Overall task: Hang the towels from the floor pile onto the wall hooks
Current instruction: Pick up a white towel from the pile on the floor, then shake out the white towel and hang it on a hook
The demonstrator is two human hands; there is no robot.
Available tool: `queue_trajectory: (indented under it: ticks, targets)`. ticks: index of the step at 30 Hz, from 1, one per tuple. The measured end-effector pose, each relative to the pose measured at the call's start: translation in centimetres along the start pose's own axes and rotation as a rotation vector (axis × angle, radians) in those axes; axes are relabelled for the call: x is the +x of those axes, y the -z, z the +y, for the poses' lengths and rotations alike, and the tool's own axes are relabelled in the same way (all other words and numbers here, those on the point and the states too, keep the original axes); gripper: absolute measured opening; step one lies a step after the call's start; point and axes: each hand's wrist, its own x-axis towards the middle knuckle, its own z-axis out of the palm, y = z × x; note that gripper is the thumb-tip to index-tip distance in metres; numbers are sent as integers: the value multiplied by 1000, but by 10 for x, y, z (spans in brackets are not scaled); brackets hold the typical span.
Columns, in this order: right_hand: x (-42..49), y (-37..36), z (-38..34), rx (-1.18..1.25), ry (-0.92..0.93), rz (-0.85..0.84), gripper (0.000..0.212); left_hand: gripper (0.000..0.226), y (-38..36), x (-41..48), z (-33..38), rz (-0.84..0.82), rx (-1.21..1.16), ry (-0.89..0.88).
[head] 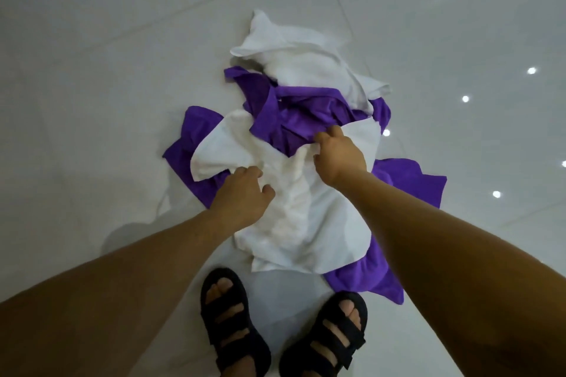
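The floor (92,76) was glossy pale tile with thin grout lines running diagonally across the far side, and bare tile lay open along the whole left of the scene. The pile (275,101) of towels sat in the middle of the floor, its left edge a purple corner (196,128) poking out from under white cloth. The left hand (245,193) rested on the white towel (294,223) spread over the near part of the pile, its fingers (249,173) curled into the folds and gripping them. Just right of it and a little farther away, the right hand (341,157) had its fingers closed on the same white towel's far edge, where it met a crumpled purple towel (294,119). Another white towel (294,58) lay at the far end of the pile. On the near side stood two feet in black sandals (229,324), the right one touching a purple towel (376,278). To the right the tile was open, dotted with small bright light reflections (465,98).
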Motion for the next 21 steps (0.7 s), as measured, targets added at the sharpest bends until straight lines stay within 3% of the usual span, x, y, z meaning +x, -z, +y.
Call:
queue_trajectory:
  ticks: [8, 13, 18, 21]
  targets:
    - [-18, 12, 4, -53, 42, 106, 16, 51, 8, -23, 0, -32, -58, 12]
    - [-69, 67, -12, -138, 234, 238, 18, 54, 45, -61, 28, -43, -59, -42]
    - [-137, 151, -51, 206, 381, 91, 18, 76, 120, -113, 74, 13, -27, -187]
    - [-184, 219, -84, 428, 355, 59, 19, 80, 177, -155, 106, 3, -17, -328]
